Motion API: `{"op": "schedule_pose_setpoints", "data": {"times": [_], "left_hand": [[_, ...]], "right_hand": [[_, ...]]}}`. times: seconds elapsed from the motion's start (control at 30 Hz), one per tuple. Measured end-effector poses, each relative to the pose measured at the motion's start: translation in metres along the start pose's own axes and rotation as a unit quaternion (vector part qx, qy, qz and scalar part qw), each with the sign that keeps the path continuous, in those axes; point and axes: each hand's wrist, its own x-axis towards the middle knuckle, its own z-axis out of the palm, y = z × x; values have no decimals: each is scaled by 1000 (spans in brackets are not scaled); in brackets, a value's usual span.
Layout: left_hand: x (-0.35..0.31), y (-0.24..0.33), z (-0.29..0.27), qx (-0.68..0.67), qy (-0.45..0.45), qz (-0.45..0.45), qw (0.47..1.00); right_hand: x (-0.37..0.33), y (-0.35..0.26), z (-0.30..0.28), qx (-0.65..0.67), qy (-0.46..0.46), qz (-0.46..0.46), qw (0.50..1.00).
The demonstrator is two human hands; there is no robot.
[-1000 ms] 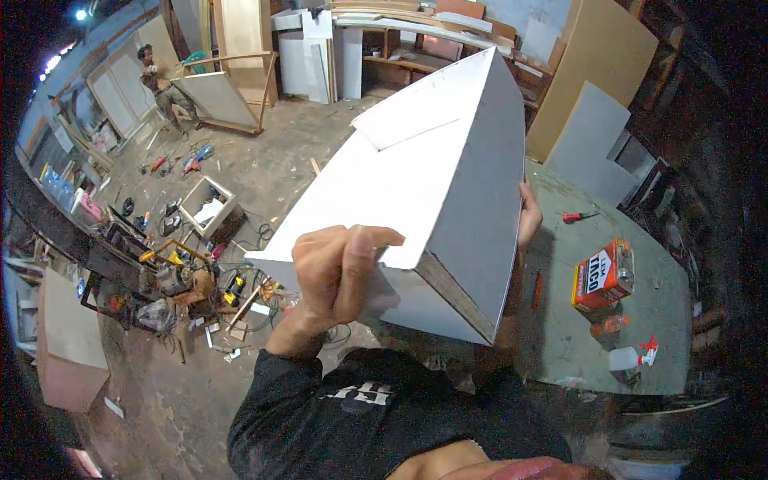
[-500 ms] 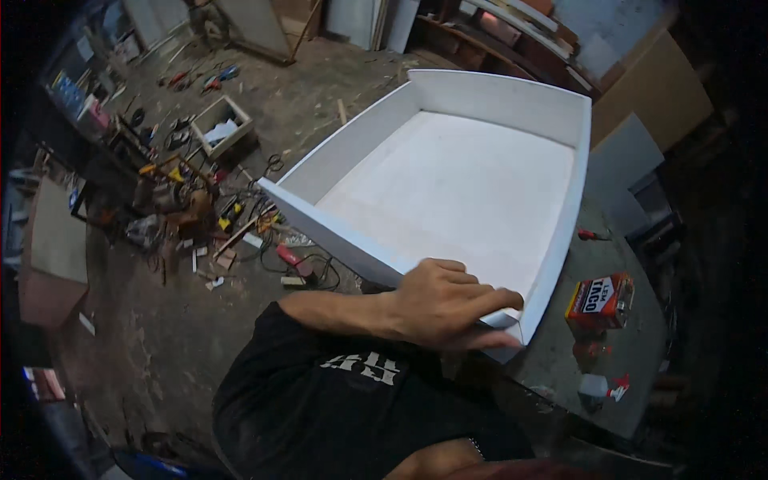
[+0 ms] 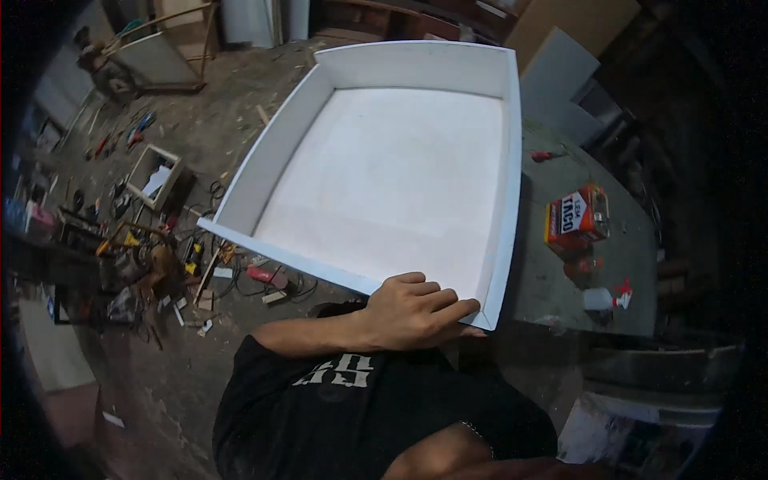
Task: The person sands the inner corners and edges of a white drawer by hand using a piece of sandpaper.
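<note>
A large white open box like a drawer [image 3: 384,160], with a flat bottom and low walls, stands tilted in front of me, partly over the table. My left hand [image 3: 416,314] reaches across from the left and is closed over its near wall at the near right corner. The fingers bend over the rim, with the fingertips close to the corner joint; the thumb is mostly hidden. My right hand does not show.
On the grey-green table [image 3: 560,288] right of the box are a red and yellow can [image 3: 578,218], a spray bottle [image 3: 606,299] and a red-handled tool [image 3: 542,156]. A wooden crate [image 3: 155,176], power tools, cables and offcuts litter the floor at left. Boards [image 3: 560,80] lean at back right.
The view has turned, so the box and table sit further left and higher. A small white piece seen at my left fingers before no longer shows; the hand stays at the corner.
</note>
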Motion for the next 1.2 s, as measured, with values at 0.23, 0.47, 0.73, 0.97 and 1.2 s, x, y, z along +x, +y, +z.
{"op": "schedule_pose_setpoints", "data": {"times": [0.23,0.47,0.73,0.97,1.2], "left_hand": [[-26,2,38,-19,-66,21,997],[-61,2,68,-36,-190,22,981],[-82,0,81,-43,-280,11,959],[-97,1,98,-55,-291,0,955],[-111,-1,114,-79,-291,-25,953]], "right_hand": [[-27,16,-13,-3,25,19,999],[-17,26,-8,7,7,26,1000],[4,30,4,50,-49,19,997],[9,39,5,94,-82,31,992],[12,44,4,137,-116,42,983]]}}
